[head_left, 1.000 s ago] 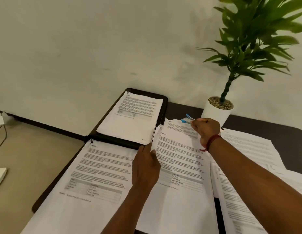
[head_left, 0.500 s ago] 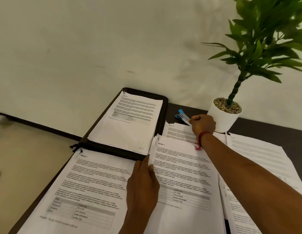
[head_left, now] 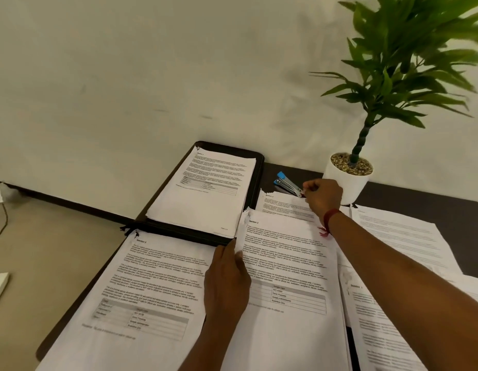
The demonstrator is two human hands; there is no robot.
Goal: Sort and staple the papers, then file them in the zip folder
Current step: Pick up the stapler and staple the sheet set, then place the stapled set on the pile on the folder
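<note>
**While One Hand Rests on Paper, the Other Has the Stapler**

Where the dark tabletop (head_left: 420, 199) meets the wall, near the top middle of the papers, the right hand (head_left: 323, 199) has its fingers curled. Its grip is pinching the near end of the blue stapler (head_left: 287, 183). The stapler lies just past a small stack (head_left: 280, 207), between the folder (head_left: 260, 170) and the white plant pot (head_left: 347, 183). A red band (head_left: 329, 218) is on that wrist.

The left hand (head_left: 227, 285) is low in the middle of the frame. It rests on the left edge of the middle stack (head_left: 294, 263). Its fingers are straight and close together, so its grip is not closed on anything.

The black folder lies open at the upper middle, with one pile (head_left: 205, 194) of paper inside it. Another stack (head_left: 152, 290) lies at the lower left, just below the folder. More sheets (head_left: 401, 236) are spread at the right, under the right arm.
</note>
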